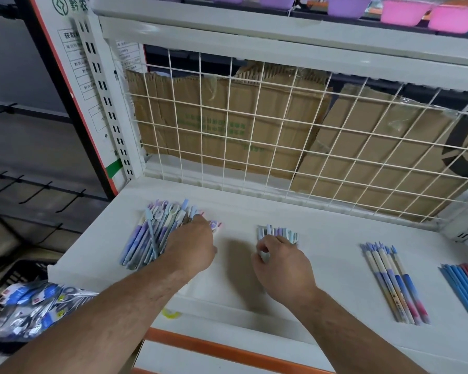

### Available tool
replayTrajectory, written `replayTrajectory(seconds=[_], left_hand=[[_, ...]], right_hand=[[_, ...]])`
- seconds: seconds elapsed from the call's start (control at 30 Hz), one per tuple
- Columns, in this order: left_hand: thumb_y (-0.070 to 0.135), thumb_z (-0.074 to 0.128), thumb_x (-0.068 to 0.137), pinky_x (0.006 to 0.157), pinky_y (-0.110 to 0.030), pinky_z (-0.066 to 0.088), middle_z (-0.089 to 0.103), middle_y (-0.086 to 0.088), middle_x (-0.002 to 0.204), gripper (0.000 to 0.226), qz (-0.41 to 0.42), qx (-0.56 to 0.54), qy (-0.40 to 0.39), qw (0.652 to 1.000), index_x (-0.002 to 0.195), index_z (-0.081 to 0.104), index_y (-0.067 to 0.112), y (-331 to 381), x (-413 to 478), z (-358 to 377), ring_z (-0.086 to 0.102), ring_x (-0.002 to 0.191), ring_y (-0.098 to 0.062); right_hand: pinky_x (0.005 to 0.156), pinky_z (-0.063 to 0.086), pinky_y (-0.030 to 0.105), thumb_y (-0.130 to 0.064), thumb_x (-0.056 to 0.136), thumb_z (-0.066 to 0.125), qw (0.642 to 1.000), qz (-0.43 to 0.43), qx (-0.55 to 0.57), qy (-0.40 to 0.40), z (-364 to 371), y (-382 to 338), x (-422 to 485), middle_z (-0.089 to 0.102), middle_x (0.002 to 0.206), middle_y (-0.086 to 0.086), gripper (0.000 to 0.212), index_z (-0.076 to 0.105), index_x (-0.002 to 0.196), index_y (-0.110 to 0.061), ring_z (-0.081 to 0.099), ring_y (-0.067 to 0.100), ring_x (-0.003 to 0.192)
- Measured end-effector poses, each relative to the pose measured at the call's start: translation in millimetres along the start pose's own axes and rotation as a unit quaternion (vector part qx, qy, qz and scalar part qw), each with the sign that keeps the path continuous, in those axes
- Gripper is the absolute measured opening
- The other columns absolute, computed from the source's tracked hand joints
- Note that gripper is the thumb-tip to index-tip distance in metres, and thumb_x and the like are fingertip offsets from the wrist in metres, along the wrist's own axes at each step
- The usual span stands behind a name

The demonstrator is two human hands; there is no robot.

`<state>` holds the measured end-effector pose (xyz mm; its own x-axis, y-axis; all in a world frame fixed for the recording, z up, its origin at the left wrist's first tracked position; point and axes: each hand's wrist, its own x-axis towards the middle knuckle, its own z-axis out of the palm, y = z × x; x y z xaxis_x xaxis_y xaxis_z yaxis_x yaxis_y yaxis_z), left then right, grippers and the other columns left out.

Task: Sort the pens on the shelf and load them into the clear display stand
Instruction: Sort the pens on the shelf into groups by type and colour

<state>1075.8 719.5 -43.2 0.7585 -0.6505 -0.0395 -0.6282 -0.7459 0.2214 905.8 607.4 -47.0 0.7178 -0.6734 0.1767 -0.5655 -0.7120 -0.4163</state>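
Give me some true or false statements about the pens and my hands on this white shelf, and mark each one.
1. The left hand lies on the big loose pile of pastel blue and purple pens. True.
2. The right hand holds nothing. False: it grips a small bundle of pastel-capped pens.
3. The row of beige-and-blue pens lies right of both hands. True.
4. The plain blue and pink pens sit in a purple bowl. False: they lie flat on the white shelf.
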Motion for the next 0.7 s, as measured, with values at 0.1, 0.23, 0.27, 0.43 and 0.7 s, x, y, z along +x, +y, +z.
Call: replayTrajectory(seconds=[0.1, 0.23, 0.27, 0.43, 0.7], left_hand=[[0.049, 0.078, 0.072, 0.057, -0.029, 0.034, 0.041, 0.009, 0.073, 0.06, -0.006, -0.032, -0.005, 0.999, 0.094, 0.032, 0.018, -1.1, 0.5, 4.0, 0.052, 0.073, -0.021], [0.041, 0.078, 0.07, 0.049, -0.029, 0.027, 0.04, 0.011, 0.072, 0.055, 0.001, -0.067, 0.004, 0.998, 0.092, 0.033, 0.02, -1.3, 0.4, 8.9, 0.05, 0.069, -0.02], [0.039, 0.078, 0.071, 0.048, -0.029, 0.027, 0.042, 0.01, 0.074, 0.053, 0.009, -0.073, 0.004, 0.997, 0.094, 0.033, 0.021, -1.9, 0.7, 9.3, 0.051, 0.07, -0.02], [0.035, 0.074, 0.074, 0.052, -0.031, 0.031, 0.044, 0.007, 0.082, 0.052, 0.031, -0.066, -0.006, 0.997, 0.105, 0.034, 0.023, -3.7, -2.2, 5.7, 0.052, 0.074, -0.02], [0.049, 0.071, 0.077, 0.05, -0.025, 0.032, 0.057, 0.004, 0.07, 0.037, 0.018, 0.032, -0.074, 0.997, 0.075, 0.048, 0.02, -0.3, 0.3, -3.0, 0.055, 0.06, -0.014]], right_hand=[[0.062, 0.037, 0.025, -0.034, 0.09, 0.059, 1.0, 0.001, 0.004, -0.001, -0.9, -1.3, -1.3, 0.061, 0.092, -0.01, 0.014, 0.065, 0.099, -0.026, 0.045, 0.013, 0.07], [0.061, 0.035, 0.025, -0.033, 0.091, 0.057, 1.0, 0.002, -0.002, -0.012, -3.4, -1.8, -3.3, 0.05, 0.084, -0.012, 0.009, 0.062, 0.095, -0.026, 0.046, 0.014, 0.071], [0.06, 0.035, 0.025, -0.032, 0.092, 0.057, 1.0, 0.001, 0.0, -0.013, -4.1, -1.9, -3.4, 0.05, 0.082, -0.012, 0.007, 0.061, 0.091, -0.026, 0.047, 0.014, 0.07], [0.057, 0.035, 0.026, -0.03, 0.093, 0.056, 1.0, -0.003, -0.006, -0.015, -6.6, -0.3, -7.4, 0.055, 0.08, -0.009, 0.009, 0.059, 0.086, -0.025, 0.05, 0.016, 0.069], [0.062, 0.045, 0.027, -0.032, 0.094, 0.055, 1.0, -0.006, 0.0, -0.022, -12.1, 1.3, -11.8, 0.065, 0.088, -0.007, 0.013, 0.065, 0.092, -0.023, 0.058, 0.016, 0.076]])
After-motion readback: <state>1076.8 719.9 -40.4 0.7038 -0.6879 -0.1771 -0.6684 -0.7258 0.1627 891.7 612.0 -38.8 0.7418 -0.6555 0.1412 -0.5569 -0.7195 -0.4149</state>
